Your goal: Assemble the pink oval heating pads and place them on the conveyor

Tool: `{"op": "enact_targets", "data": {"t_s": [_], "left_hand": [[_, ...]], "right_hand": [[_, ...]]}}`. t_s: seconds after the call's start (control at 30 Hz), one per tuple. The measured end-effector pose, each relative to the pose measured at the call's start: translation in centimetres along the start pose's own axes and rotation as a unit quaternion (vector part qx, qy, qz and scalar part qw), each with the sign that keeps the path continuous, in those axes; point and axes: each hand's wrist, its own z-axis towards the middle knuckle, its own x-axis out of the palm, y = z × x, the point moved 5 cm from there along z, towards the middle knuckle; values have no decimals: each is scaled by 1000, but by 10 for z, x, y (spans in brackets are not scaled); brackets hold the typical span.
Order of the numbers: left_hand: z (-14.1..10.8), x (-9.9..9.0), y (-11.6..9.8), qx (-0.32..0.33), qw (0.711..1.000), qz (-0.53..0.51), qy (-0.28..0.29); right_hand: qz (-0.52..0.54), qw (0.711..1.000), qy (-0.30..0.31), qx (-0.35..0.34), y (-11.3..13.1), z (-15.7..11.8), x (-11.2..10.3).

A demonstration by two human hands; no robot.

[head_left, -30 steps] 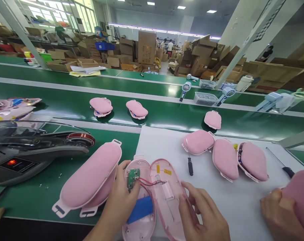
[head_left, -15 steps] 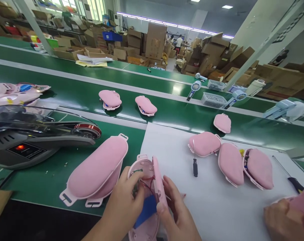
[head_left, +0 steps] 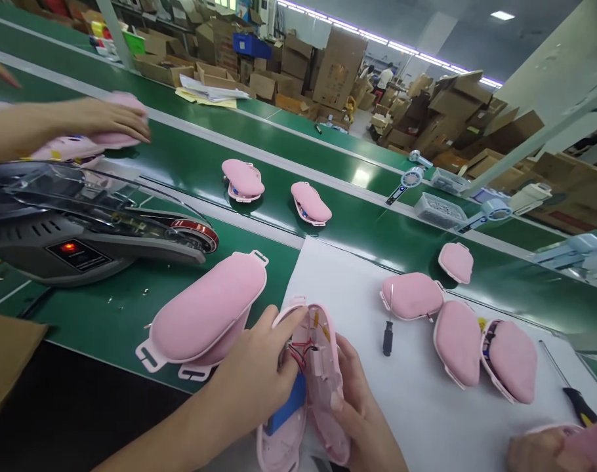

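Observation:
A pink plastic casing [head_left: 328, 426] stands opened in front of me like a clam shell. Inside it lie a blue block [head_left: 287, 405] and red and black wires [head_left: 303, 353]. My left hand [head_left: 266, 357] is closed at the left half, fingers over its upper rim and thumb by the wires; what lies under the fingertips is hidden. On the other side, my right hand [head_left: 360, 406] grips the right half, thumb on its inner edge and fingers behind. Stacked pink casings [head_left: 212, 308] lie just left of my hands.
A grey machine [head_left: 96, 242] with a red light stands at left. Several pink casings [head_left: 456, 344], a small screwdriver [head_left: 388, 337] and a larger one [head_left: 578, 403] lie to the right. Co-workers' hands show at upper left [head_left: 102, 118] and lower right [head_left: 535, 449].
The casing's right half has swung outward, showing its inside. My left hand has shifted up toward the rim. A co-worker's arm has come in at upper left over pink parts. The view has tilted.

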Motion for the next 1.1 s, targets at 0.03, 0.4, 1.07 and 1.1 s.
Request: {"op": "enact_targets", "data": {"t_s": [0.03,0.4,1.07,1.1], "left_hand": [[1,-1,-1,3,1000,-3,0],[4,-17,-9,-23,999,-2,23],[-2,-15,-1,-10,999,-46,11],[-1,-13,1,-11,999,-49,-8]], "right_hand": [[0,1000,3,8,0,1,0],[-47,998,4,-34,-6,4,6],[23,998,-1,-63,-18,-1,6],[19,998,-3,-64,-18,-1,5]]}}
